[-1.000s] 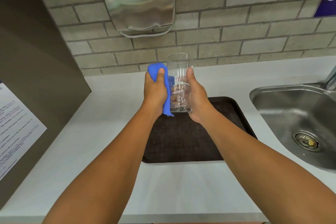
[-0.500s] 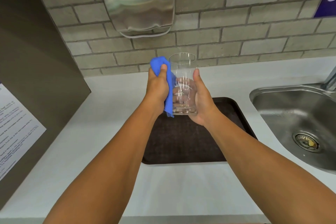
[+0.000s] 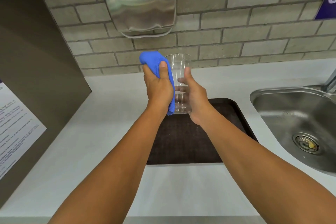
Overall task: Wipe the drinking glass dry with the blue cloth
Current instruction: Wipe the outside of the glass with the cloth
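A clear drinking glass (image 3: 179, 71) is held upright in the air above the far edge of a dark tray (image 3: 183, 143). My right hand (image 3: 195, 100) grips its right side, thumb up along the wall. My left hand (image 3: 157, 87) presses a bunched blue cloth (image 3: 154, 60) against the glass's left side. The cloth runs from above the rim level down to the base, and the hand hides its middle.
A steel sink (image 3: 298, 125) with a drain lies at the right. A metal hand dryer (image 3: 140, 3) hangs on the brick wall just above the glass. A dark panel with a printed notice (image 3: 16, 129) closes off the left side. White counter surrounds the tray.
Both hands and the glass have risen slightly and shifted. The cloth has slid upward along the glass's left side, and now bulges above my left thumb.
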Demonstrator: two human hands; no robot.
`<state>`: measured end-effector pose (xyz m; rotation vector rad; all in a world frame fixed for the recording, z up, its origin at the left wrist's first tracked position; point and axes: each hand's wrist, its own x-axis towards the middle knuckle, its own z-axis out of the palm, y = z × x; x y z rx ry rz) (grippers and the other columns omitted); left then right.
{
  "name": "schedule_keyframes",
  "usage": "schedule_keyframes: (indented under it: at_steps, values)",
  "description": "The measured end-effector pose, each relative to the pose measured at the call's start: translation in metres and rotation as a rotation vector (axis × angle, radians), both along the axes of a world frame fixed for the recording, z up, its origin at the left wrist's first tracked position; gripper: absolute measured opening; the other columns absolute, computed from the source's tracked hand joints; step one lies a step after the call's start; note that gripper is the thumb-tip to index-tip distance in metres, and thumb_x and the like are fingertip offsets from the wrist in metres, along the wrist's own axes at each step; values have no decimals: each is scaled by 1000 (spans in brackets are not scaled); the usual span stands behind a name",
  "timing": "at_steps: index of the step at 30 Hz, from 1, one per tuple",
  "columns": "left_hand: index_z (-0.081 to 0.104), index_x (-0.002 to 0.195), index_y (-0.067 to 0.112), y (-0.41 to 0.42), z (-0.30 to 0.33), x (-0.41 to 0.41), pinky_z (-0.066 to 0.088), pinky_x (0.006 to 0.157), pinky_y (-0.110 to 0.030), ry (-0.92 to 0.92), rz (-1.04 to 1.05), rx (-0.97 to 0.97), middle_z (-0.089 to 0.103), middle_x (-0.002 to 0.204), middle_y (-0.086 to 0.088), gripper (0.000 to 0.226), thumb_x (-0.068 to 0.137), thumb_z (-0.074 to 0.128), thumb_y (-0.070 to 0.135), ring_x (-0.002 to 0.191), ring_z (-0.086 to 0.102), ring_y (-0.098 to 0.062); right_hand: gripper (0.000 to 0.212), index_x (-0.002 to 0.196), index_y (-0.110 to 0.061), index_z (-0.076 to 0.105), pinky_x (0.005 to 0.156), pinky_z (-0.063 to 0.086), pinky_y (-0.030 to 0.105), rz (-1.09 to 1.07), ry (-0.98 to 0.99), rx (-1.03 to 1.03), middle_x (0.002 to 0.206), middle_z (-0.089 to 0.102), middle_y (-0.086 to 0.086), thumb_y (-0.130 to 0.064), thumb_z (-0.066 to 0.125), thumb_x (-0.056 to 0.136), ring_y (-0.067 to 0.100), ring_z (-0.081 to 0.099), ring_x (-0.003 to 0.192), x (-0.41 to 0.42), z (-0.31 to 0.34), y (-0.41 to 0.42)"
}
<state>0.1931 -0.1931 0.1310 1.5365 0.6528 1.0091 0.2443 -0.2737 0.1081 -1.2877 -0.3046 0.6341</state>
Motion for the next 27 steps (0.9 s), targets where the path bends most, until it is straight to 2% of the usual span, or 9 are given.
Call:
schedule_keyframes:
  at_steps: [3,9,11,13,16,19,21,23,27]
  values:
    - [36,135,32,-7,4,-1,32,68,-7,27,-2,119,44,123,10,40,99,42,48,85,47,14,74,103,-24,70,83,60,40,-28,-40,-7,107,71,8,-82,61,58,18,72,85,-2,1,2]
    - [40,122,26,-8,0,0,37,68,-7,51,-55,324,39,118,6,32,97,46,46,92,49,15,77,112,-14,71,95,55,50,-60,-43,26,108,76,12,-77,64,68,26,74,98,3,5,2]
    - [39,129,31,0,-1,3,41,79,-15,40,-116,181,47,124,8,35,99,42,49,96,52,11,72,109,-15,72,94,55,51,-50,-1,45,107,77,13,-75,65,70,29,73,100,4,4,0]
    - [40,138,30,8,-2,6,53,85,-31,44,-189,-98,59,128,3,40,101,38,47,105,62,-12,74,108,-13,73,94,56,52,-9,63,99,108,76,16,-76,66,69,34,73,102,4,3,-3]
    - [45,135,29,9,-1,6,59,76,-37,108,-222,-273,66,119,-8,37,103,36,44,95,67,-25,91,117,-9,71,91,57,49,52,115,127,106,72,18,-79,65,58,33,72,92,5,3,-5]
    - [38,139,30,-2,-1,4,50,88,-33,124,-160,0,53,131,1,43,100,38,49,106,59,-14,77,123,-9,65,89,58,50,28,124,131,109,71,18,-72,60,79,34,72,93,7,3,-3]
    - [39,120,36,-9,0,0,42,76,-21,112,-123,276,44,121,7,27,97,41,50,97,54,-2,69,122,-11,64,89,57,51,15,103,138,110,73,18,-67,58,84,36,72,98,10,4,-2]
    - [38,109,36,-9,2,0,41,72,-19,70,-131,344,43,113,5,19,96,45,48,94,54,-4,69,120,-10,64,88,56,51,35,87,166,104,73,16,-68,59,83,33,71,92,13,7,-2]
    - [38,120,39,6,12,1,55,80,-33,13,-253,-36,59,112,7,22,100,38,48,99,63,-13,69,113,-14,67,86,56,51,112,97,198,102,70,15,-72,58,80,33,69,90,15,8,-5]
